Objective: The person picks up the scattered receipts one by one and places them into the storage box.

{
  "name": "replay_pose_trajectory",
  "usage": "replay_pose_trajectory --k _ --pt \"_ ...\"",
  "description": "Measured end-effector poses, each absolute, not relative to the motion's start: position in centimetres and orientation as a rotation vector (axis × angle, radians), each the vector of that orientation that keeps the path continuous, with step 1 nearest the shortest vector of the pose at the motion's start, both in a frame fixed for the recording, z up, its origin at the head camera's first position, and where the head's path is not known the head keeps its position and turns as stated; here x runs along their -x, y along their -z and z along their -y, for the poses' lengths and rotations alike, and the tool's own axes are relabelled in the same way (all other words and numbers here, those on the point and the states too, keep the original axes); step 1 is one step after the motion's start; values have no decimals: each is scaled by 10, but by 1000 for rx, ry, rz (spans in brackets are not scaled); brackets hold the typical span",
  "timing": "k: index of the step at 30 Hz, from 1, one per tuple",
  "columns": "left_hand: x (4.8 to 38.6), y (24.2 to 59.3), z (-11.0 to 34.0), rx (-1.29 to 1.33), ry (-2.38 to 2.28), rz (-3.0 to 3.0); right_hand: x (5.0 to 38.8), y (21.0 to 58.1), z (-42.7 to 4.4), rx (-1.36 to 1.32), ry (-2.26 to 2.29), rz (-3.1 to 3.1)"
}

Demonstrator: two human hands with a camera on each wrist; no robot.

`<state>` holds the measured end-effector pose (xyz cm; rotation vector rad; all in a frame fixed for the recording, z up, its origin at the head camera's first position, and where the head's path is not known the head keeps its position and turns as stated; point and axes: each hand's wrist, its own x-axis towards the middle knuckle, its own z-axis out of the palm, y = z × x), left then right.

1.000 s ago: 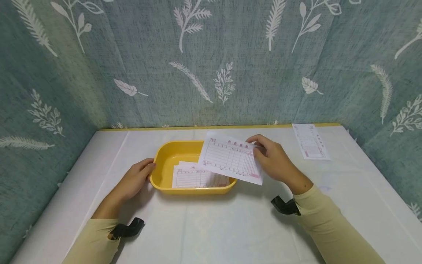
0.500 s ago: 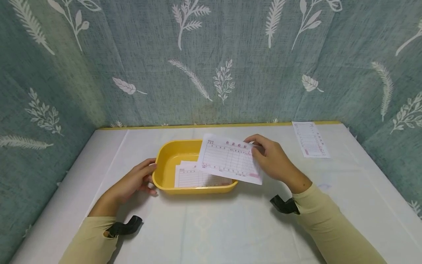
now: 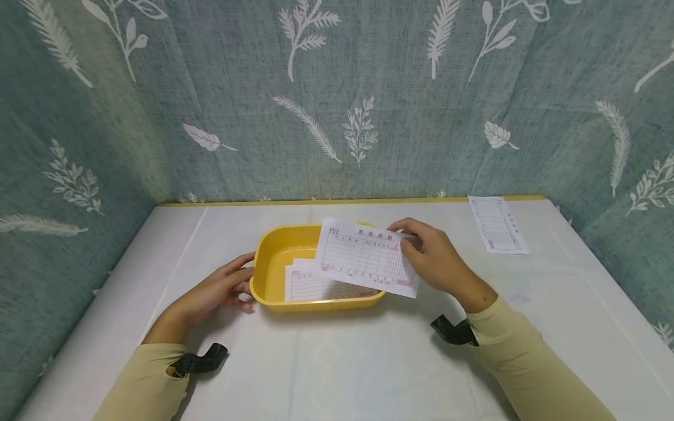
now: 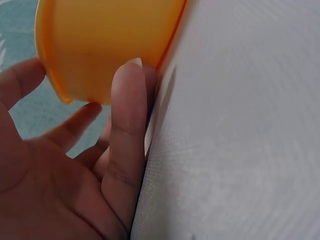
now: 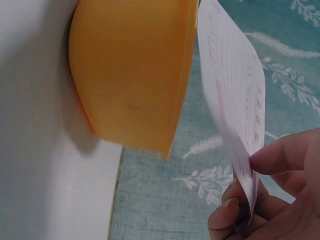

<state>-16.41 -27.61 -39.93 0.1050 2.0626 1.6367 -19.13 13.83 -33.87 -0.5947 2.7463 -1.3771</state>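
At seven o'clock in the head view, the left sleeve (image 3: 139, 386) is reaching inward, a black strap (image 3: 202, 361) sticking out from its cuff toward three o'clock. The left hand (image 3: 213, 292) is resting at the tub's nine o'clock end. In the left wrist view its fingers are spreading loosely, and fingertips are touching the tub's rim and end wall without curling round them.

The yellow tub (image 3: 271, 257) is sitting near the middle of the tabletop (image 3: 337, 368). Inside, toward its six o'clock side, printed slips (image 3: 310, 287) are lying one over another, their right part falling into shadow. Above them the held slip (image 3: 363, 257) is hanging over the tub's three o'clock end, its title side facing up, its lower edge slanting down toward four o'clock. In the right wrist view this paper is bowing slightly.

The right hand (image 3: 434, 257), well apart from the left, is pinching the held slip's three o'clock edge between thumb and fingers. A second strap (image 3: 454, 331) is jutting toward ten o'clock from the right sleeve (image 3: 526, 356), which is entering from five o'clock. The far slip (image 3: 499, 225) is lying flat at two o'clock from the right hand, turned so its heading is running down its right side. Leaf-patterned cloth (image 3: 237, 99) is standing behind everything, across twelve o'clock.
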Motion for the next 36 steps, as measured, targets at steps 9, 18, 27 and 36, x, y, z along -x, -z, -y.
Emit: replay_pose_trajectory --k 9,18,27,36 --pt "164 406 274 -82 -1607 -2115 186 340 -134 619 1445 -2697" --pt "166 406 273 -45 -1585 -2147 180 340 -128 736 1439 -2760" --pt "166 408 274 -45 -1585 -2170 181 344 -122 873 1468 -2832" --pt "166 409 273 -39 -1583 -2165 182 348 -120 872 1453 -2886"
